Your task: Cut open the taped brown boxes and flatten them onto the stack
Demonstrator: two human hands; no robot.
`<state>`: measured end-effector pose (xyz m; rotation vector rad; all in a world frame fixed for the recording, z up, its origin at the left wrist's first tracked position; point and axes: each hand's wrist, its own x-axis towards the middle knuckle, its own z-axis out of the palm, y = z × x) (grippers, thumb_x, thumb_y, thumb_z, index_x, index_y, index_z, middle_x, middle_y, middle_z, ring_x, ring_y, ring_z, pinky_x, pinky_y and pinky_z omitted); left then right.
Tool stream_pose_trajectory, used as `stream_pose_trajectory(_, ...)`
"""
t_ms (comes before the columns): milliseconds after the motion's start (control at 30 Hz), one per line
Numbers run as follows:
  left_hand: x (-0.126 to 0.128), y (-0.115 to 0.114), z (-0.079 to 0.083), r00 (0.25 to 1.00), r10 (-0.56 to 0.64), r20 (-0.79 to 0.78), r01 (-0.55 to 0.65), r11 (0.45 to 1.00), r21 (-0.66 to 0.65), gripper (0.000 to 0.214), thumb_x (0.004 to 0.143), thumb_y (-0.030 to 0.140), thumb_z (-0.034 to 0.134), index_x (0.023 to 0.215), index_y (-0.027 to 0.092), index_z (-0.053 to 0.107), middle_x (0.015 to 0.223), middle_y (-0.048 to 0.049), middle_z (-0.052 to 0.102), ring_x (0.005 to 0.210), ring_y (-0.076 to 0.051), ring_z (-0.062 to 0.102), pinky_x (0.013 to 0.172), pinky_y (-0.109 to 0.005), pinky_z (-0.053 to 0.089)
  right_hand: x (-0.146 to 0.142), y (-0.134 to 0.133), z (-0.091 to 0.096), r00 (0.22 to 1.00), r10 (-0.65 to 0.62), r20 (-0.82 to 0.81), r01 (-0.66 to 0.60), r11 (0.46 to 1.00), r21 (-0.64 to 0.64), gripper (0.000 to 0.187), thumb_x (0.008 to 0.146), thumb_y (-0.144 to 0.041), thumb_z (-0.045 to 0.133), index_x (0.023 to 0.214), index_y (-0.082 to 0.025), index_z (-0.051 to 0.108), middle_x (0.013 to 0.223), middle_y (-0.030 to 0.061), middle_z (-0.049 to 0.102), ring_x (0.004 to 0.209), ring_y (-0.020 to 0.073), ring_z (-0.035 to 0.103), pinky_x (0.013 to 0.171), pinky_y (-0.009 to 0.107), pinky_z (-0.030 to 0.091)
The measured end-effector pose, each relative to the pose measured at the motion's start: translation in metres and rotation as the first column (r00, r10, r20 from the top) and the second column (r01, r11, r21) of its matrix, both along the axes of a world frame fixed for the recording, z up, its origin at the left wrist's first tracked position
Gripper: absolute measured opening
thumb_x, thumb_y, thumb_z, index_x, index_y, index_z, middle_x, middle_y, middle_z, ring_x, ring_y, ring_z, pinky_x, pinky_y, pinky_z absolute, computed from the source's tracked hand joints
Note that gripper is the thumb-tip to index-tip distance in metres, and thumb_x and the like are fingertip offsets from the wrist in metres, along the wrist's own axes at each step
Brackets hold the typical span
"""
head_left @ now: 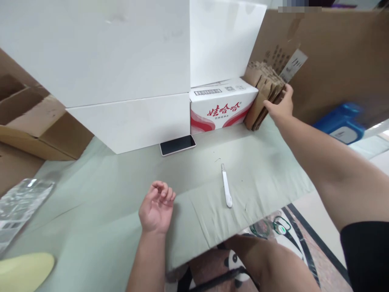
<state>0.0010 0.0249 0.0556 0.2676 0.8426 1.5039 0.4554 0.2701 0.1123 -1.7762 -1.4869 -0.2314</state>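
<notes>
My right hand [282,106] reaches far out to the back right and grips a stack of flat brown cardboard pieces [263,90] leaning against a white and red carton [221,105]. My left hand [157,207] rests on the pale green table cover [115,190] near the front edge, palm up, fingers loosely curled, holding nothing. A white pen-like tool [226,185] lies on the cover between the two hands. A dark phone [178,144] lies flat in front of the white boxes.
Large white boxes [121,73] stand stacked at the back. Open brown cartons [36,117] sit at the left, a big brown cardboard sheet [334,56] at the right with a blue object [342,121] below it. A foil bag [21,202] lies front left.
</notes>
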Motion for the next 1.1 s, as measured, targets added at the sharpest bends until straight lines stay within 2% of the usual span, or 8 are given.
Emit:
stream_pose_trajectory(133,-0.015,-0.016,0.007,1.0,-0.004,0.005,0.004,0.999,0.048,0.034,0.049,0.036,0.091,0.07,0.02,0.069,0.058,0.0052,0.044,0.047,-0.006,0.039,0.047,-0.02,0.039,-0.028,-0.035,0.064,0.996,-0.025,0.08,0.024,1.0,0.016,0.065,0.088,-0.031,0.063,0.149,-0.017,0.045,0.154,0.0231,0.051,0.141,0.0349,0.051,0.117,0.055,0.038)
stream_pose_trajectory(233,-0.033,-0.029,0.01,0.999,0.023,0.027,-0.025,0.997,0.079,0.032,0.051,0.035,0.089,0.07,0.02,0.068,0.057,0.0055,0.045,0.046,-0.006,0.039,0.047,-0.021,0.039,-0.076,-0.059,0.099,0.952,0.142,0.27,-0.135,0.99,-0.045,0.059,0.087,-0.026,0.06,0.145,-0.016,0.052,0.151,0.0194,0.057,0.14,0.0358,0.054,0.117,0.057,0.041)
stream_pose_trajectory(333,-0.051,-0.04,0.01,0.995,0.071,0.071,-0.079,0.99,0.117,0.028,0.054,0.029,0.085,0.071,0.02,0.065,0.057,0.0066,0.045,0.045,-0.006,0.038,0.047,-0.02,0.038,-0.148,-0.079,0.113,0.799,0.388,0.459,-0.323,0.921,-0.217,0.054,0.088,-0.027,0.058,0.141,-0.018,0.058,0.153,0.0163,0.057,0.141,0.0371,0.054,0.116,0.06,0.042)
stream_pose_trajectory(467,-0.072,-0.054,0.012,0.985,0.15,0.08,-0.163,0.968,0.191,0.031,0.053,0.015,0.081,0.075,0.021,0.06,0.054,0.0105,0.042,0.043,-0.004,0.035,0.048,-0.02,0.035,-0.277,-0.103,0.1,0.424,0.686,0.591,-0.506,0.721,-0.473,0.045,0.095,-0.032,0.05,0.136,-0.023,0.063,0.16,0.011,0.052,0.147,0.0367,0.049,0.115,0.062,0.041)
stream_pose_trajectory(600,-0.096,-0.064,0.013,0.975,0.205,0.083,-0.218,0.956,0.195,0.034,0.053,0.015,0.081,0.067,0.019,0.05,0.056,0.0103,0.043,0.045,-0.003,0.035,0.05,-0.021,0.031,-0.414,-0.117,0.071,0.234,0.827,0.511,-0.587,0.539,-0.604,0.045,0.095,-0.03,0.048,0.137,-0.023,0.062,0.16,0.0111,0.052,0.14,0.0372,0.055,0.107,0.06,0.049)
stream_pose_trajectory(900,-0.13,-0.071,0.013,0.969,0.161,0.187,-0.191,0.969,0.156,0.03,0.056,0.015,0.074,0.067,0.019,0.046,0.058,0.0092,0.04,0.049,-0.004,0.035,0.057,-0.025,0.029,-0.663,-0.064,0.026,0.381,0.912,0.149,-0.738,0.397,-0.546,0.045,0.088,-0.022,0.062,0.132,-0.018,0.066,0.167,0.0139,0.035,0.147,0.033,0.049,0.124,0.05,0.041)
stream_pose_trajectory(1000,-0.134,-0.069,0.012,0.972,0.168,0.166,-0.193,0.971,0.144,0.028,0.055,0.016,0.072,0.066,0.019,0.047,0.059,0.0079,0.041,0.051,-0.004,0.035,0.059,-0.026,0.028,-0.703,-0.045,0.021,0.37,0.922,0.114,-0.797,0.378,-0.472,0.035,0.087,-0.018,0.059,0.12,-0.016,0.069,0.16,0.0102,0.045,0.154,0.0328,0.04,0.132,0.048,0.031)
stream_pose_trajectory(1100,-0.138,-0.07,0.014,0.975,0.166,0.146,-0.189,0.968,0.162,0.029,0.057,0.018,0.074,0.067,0.019,0.047,0.062,0.0067,0.042,0.053,-0.005,0.036,0.06,-0.026,0.029,-0.706,-0.037,0.014,0.306,0.951,0.039,-0.862,0.294,-0.413,0.03,0.087,-0.016,0.051,0.11,-0.017,0.07,0.156,0.0074,0.051,0.144,0.0312,0.052,0.128,0.049,0.039)
